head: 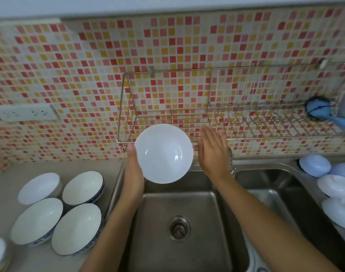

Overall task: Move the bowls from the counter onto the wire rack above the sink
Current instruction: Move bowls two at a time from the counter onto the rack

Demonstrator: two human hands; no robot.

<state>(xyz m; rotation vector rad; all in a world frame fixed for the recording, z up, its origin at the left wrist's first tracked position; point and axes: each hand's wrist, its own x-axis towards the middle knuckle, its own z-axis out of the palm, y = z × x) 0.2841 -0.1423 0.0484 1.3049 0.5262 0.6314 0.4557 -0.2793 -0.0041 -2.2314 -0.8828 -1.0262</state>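
From the head view, my left hand [134,169] grips a white bowl [163,153] by its left rim, thumb over the edge, holding it over the sink [179,213] and just in front of the lower front wire of the wire rack [167,114]. My right hand [213,152] is flat and relaxed, fingers straight, beside the bowl's right edge but apart from it, holding nothing. On the counter [8,167] to the left wait four more bowls [77,228] in a cluster, with the edge of another at the bottom left corner. The risk, I judge, lies in my one-sided hold: a smooth bowl could tip or slide out and drop into the steel basin. Its far rim could also knock the rack's front wire as I raise it, unless my right hand steadies it.
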